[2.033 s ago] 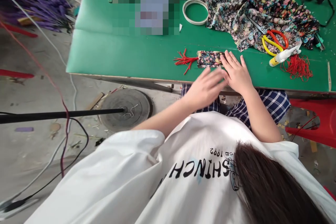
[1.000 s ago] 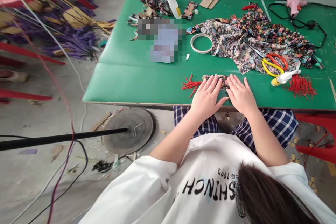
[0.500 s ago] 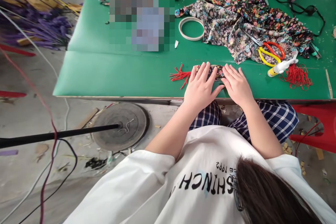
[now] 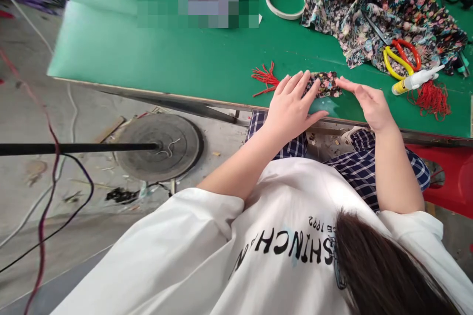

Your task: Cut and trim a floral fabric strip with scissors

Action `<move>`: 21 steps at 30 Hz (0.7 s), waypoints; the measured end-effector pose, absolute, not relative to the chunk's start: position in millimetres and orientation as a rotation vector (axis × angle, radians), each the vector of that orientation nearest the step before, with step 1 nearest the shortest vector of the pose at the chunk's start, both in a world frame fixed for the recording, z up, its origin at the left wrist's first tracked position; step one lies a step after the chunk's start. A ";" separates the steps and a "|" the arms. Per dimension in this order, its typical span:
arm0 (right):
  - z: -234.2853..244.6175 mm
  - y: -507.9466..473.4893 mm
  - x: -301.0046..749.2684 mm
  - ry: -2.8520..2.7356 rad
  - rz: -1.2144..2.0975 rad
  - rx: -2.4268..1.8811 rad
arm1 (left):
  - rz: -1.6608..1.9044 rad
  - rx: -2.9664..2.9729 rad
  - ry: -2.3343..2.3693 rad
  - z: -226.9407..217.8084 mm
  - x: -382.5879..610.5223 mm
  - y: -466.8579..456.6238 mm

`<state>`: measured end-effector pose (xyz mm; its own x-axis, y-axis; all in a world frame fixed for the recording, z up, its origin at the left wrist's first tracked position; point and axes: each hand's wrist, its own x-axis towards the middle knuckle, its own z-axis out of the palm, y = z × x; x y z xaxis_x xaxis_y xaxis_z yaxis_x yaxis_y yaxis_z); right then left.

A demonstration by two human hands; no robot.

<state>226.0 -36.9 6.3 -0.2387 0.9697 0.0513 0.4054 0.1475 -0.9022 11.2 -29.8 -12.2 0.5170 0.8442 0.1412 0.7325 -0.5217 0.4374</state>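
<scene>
A narrow strip covered in black floral fabric (image 4: 325, 84) lies flat near the table's front edge. From its left end spreads a red tassel (image 4: 265, 79). My left hand (image 4: 291, 103) rests palm down across the strip's left part, fingers spread, hiding some of it. At the strip's right end is my right hand (image 4: 369, 101), turned on its side, with extended fingertips at the end of the fabric. Neither hand is wrapped around anything.
On the green table (image 4: 155, 59) lie a tape roll (image 4: 268, 2), crumpled floral cloth (image 4: 340, 5), scissors with red and yellow handles (image 4: 402, 56), a small glue bottle (image 4: 414, 80) and loose red threads (image 4: 434, 101). A pixelated patch covers the back left. A round base (image 4: 158, 147) stands on the floor.
My right hand has moved right from on top of the strip to its end and turned onto its side, uncovering the right part. My left hand stays on the strip. The view has shifted.
</scene>
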 end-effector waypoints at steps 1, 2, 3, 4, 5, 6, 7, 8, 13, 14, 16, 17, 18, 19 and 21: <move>6.4 -40.7 228.1 -1.709 1.066 -1.324 | 0.489 2.458 1.294 -12.6 9.6 -32.7; 6.4 -44.3 229.8 -1.683 1.071 -1.330 | 0.493 2.481 1.270 -13.6 7.5 -35.5; 6.7 -47.5 230.8 -1.672 1.069 -1.342 | 0.498 2.506 1.246 -15.2 5.2 -38.3; 7.3 -50.3 231.2 -1.678 1.059 -1.360 | 0.508 2.531 1.228 -17.5 2.6 -41.0; 8.5 -52.6 230.8 -1.699 1.044 -1.380 | 0.524 2.554 1.219 -20.4 -0.1 -43.7; 10.0 -54.6 229.8 -1.728 1.024 -1.399 | 0.548 2.574 1.219 -23.8 -2.7 -46.4; 11.7 -56.3 228.3 -1.760 1.002 -1.410 | 0.582 2.589 1.224 -27.3 -5.2 -49.0; 13.4 -57.9 226.5 -1.786 0.981 -1.415 | 0.624 2.599 1.228 -30.6 -7.4 -51.5; 13.5 -67.9 217.5 -1.792 0.829 -1.452 | 0.865 2.501 1.160 -33.0 -12.2 -60.0; 11.4 -70.5 216.1 -1.765 0.767 -1.477 | 0.918 2.431 1.146 -29.4 -11.9 -60.6; 6.0 -76.3 212.9 -1.657 0.670 -1.504 | 1.018 2.171 1.162 -19.6 -10.5 -60.7; 3.2 -79.2 210.6 -1.586 0.658 -1.494 | 1.060 1.959 1.183 -14.0 -9.3 -60.5; 0.8 -81.9 207.7 -1.519 0.676 -1.469 | 1.088 1.702 1.197 -8.7 -7.8 -60.2; -1.1 -84.2 204.2 -1.469 0.719 -1.439 | 1.100 1.427 1.193 -3.8 -6.0 -60.0; -2.7 -87.7 195.3 -1.454 0.829 -1.398 | 1.086 0.949 1.139 3.8 -1.4 -60.3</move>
